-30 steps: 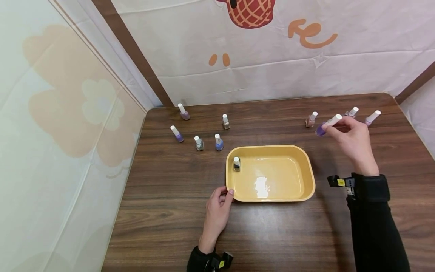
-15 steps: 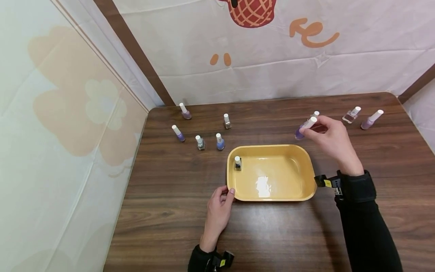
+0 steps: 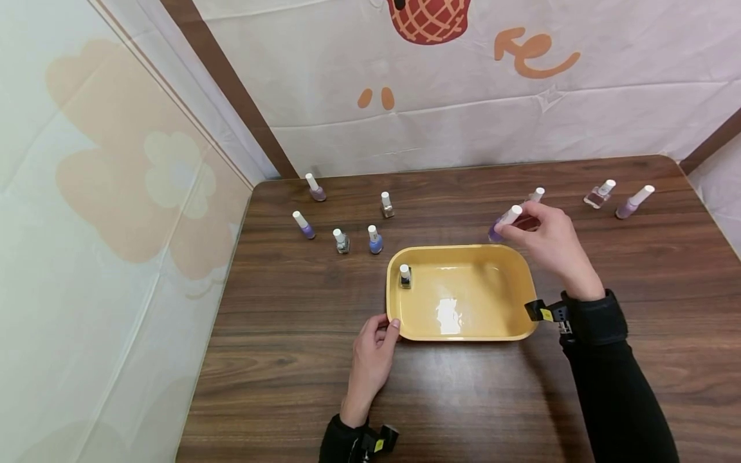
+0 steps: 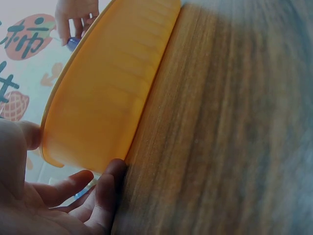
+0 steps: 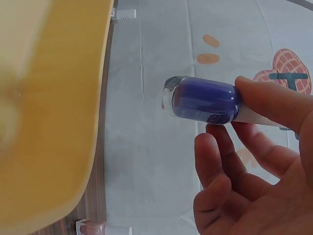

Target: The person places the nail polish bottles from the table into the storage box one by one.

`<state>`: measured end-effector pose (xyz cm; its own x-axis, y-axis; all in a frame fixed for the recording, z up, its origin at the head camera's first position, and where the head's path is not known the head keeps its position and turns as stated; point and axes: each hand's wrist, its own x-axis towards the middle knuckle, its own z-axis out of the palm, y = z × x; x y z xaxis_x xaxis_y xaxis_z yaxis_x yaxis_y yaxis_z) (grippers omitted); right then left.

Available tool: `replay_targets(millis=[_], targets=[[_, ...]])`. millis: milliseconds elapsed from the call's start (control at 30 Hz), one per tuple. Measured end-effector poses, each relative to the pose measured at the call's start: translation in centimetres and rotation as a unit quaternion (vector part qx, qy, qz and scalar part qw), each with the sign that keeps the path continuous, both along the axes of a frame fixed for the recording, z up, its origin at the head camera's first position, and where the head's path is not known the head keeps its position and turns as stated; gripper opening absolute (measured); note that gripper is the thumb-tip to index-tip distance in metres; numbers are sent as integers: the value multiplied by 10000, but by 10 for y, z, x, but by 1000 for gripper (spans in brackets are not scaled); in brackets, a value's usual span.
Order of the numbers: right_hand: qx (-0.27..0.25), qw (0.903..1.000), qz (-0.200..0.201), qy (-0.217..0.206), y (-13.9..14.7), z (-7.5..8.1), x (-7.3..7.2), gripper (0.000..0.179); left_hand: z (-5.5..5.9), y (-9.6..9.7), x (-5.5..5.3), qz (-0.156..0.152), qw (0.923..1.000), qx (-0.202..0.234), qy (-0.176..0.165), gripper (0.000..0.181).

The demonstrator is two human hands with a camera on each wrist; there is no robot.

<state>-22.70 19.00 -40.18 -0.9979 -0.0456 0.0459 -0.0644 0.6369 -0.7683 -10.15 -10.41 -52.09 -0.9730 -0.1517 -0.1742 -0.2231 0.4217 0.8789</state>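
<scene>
My right hand [image 3: 554, 243] pinches a purple nail polish bottle [image 5: 203, 100] by its white cap, between thumb and fingers. The bottle is held in the air just past the far rim of a yellow tray [image 3: 486, 292], its glass end pointing down and left in the head view. At the tray's near left corner is my left hand [image 3: 370, 360], holding it with the thumb at the rim and the fingers against the outer wall. Inside the tray, by its left end, stands a dark nail polish bottle [image 3: 405, 278] with a white cap.
Left of the tray stand several bottles, among them a blue one [image 3: 375, 243] and a glittery one [image 3: 341, 243]. Partly behind my right hand is a pinkish bottle [image 3: 537, 194]. Further right are a clear-looking bottle [image 3: 599, 195] and a lilac one [image 3: 633, 202]. A cloth wall backs the table.
My right hand has carried the purple bottle leftward from among the right-hand bottles to the tray's far edge. The left hand has stayed at the tray corner.
</scene>
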Motion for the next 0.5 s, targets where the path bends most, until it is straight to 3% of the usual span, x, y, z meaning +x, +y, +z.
replay_targets(millis=[500], targets=[[51,9992,344,-201,-18,2,-1,26,-1,1,0,39,9999,65,-97,50]])
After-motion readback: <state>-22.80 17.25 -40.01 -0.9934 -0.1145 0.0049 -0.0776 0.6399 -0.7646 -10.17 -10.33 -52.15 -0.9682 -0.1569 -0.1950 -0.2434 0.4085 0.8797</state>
